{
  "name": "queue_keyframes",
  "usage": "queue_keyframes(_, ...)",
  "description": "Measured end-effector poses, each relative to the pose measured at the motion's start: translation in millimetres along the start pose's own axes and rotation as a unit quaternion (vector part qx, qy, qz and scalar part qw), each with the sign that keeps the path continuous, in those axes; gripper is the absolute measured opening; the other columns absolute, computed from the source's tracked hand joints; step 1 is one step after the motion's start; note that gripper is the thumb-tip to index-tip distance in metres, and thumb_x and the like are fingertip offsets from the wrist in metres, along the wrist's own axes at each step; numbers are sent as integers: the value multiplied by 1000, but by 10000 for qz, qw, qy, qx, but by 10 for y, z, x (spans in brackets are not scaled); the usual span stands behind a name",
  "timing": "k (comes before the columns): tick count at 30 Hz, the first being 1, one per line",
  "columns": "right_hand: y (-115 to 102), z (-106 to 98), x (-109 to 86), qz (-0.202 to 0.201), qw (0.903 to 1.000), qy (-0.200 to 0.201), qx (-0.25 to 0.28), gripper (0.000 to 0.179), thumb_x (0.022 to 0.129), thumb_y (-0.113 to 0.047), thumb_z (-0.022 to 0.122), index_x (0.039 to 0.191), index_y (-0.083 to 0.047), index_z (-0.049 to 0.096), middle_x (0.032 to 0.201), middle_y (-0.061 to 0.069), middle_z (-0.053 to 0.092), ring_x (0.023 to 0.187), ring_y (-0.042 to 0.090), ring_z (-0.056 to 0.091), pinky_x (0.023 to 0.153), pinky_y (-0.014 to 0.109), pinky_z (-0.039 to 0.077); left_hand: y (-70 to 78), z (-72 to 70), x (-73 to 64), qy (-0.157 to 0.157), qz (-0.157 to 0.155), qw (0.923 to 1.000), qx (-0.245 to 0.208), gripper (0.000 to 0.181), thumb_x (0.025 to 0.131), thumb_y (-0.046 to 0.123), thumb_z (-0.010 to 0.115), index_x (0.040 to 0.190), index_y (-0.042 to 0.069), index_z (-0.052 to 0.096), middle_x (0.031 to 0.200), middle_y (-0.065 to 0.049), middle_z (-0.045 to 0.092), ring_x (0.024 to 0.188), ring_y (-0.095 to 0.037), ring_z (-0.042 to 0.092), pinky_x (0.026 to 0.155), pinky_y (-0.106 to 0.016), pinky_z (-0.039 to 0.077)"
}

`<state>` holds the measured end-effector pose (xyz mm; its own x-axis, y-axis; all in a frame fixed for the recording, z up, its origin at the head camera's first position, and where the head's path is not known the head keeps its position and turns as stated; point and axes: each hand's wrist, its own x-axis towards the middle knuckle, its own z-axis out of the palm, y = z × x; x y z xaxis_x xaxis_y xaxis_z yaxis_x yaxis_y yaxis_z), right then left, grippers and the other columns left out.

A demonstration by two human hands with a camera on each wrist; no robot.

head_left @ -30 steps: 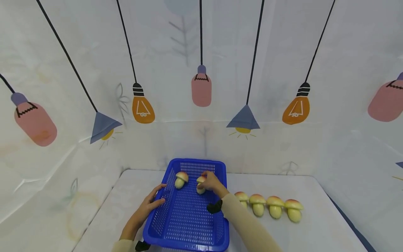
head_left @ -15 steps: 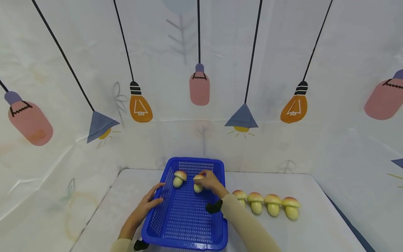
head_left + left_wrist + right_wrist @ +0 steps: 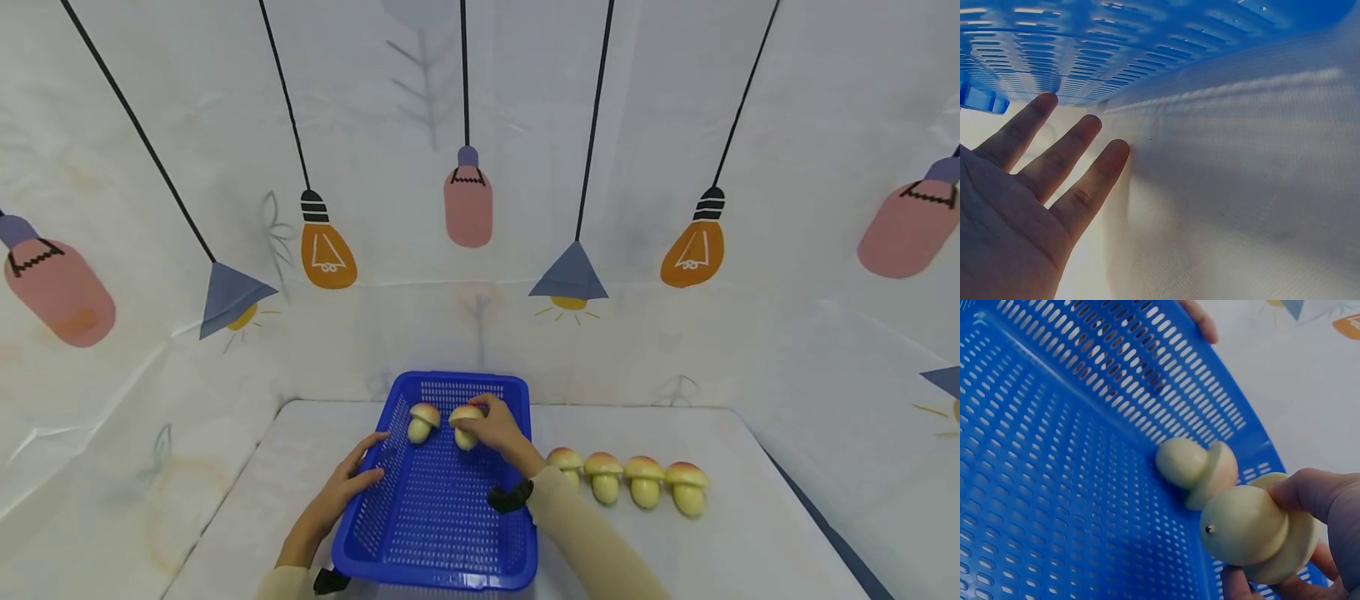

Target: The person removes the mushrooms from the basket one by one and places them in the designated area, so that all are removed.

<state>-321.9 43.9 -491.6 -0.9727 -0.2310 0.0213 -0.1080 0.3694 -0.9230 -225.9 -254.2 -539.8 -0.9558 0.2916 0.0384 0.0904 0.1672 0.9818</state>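
Observation:
My right hand is over the far part of a blue plastic basket. Its thumb and fingers grip a toy mushroom with a pale yellow stem and orange-tinged cap, stem toward the wrist camera in the right wrist view. A second toy mushroom lies in the basket's far left corner, just left of the held one. At the basket's left side, my left hand has its fingertips right at the rim. The left wrist view shows three straight, spread fingers beside the slotted outer wall.
Several more toy mushrooms lie in a row on the white table, right of the basket. Behind the table hangs a pale wall cloth printed with lamps and bulbs.
My right hand has moved left with the mushroom, bringing it closer to the one in the corner. The whole head view has shifted slightly; the left hand keeps its place at the rim.

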Motion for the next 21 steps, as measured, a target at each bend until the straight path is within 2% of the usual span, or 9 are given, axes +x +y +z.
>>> queue_keyframes(6, -42, -44, -35, -230, 9995, -29, 200, 48, 85, -16, 82, 126, 1, 62, 117, 19, 66, 96, 24, 65, 77, 33, 56, -4, -9, -3, 83, -49, 9999, 29, 60, 106, 20, 51, 161, 18, 28, 153, -38, 36, 113, -37, 63, 84, -40, 58)
queue_keyframes(13, -96, -105, -103, -490, 9981, -11, 377, 43, 88, -14, 80, 125, -1, 63, 125, 19, 65, 107, 28, 64, 79, 34, 57, -6, -9, -13, -4, -8, 10000, -100, 60, 107, 18, 50, 162, 17, 25, 145, -41, 42, 109, -38, 66, 82, -42, 60)
queue_keyframes(18, -150, -161, -171, -579, 9964, -72, 621, 42, 89, -11, 79, 128, -1, 63, 129, 20, 63, 115, 34, 63, 81, 36, 58, 0, -9, -12, 5, 16, 10000, -61, 60, 107, 19, 50, 161, 16, 26, 146, -40, 41, 110, -37, 65, 83, -41, 59)
queue_keyframes(21, -182, -204, -208, -579, 9961, -145, 651, 43, 90, -10, 78, 129, -2, 64, 130, 18, 63, 115, 31, 62, 80, 34, 57, 5, -2, -12, 56, -21, 10000, -42, 59, 106, 19, 51, 161, 17, 27, 148, -39, 40, 111, -38, 64, 84, -41, 59)
